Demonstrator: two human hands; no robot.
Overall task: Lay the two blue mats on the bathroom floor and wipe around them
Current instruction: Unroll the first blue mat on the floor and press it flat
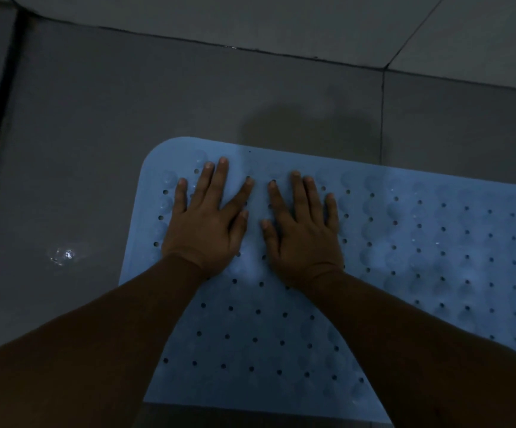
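One blue mat (pixel 404 257) with rows of small holes and round suction bumps lies flat on the grey tiled floor (pixel 127 118), running off the right edge of the view. My left hand (pixel 207 223) rests palm down on the mat near its far left corner, fingers spread. My right hand (pixel 304 233) lies flat beside it, also with fingers apart. Neither hand holds anything. Only this one mat is in view.
A bright wet glint (pixel 65 254) shows on the floor left of the mat. A dark seam or threshold (pixel 0 118) runs along the left. The wall base (pixel 281 54) meets the floor beyond the mat.
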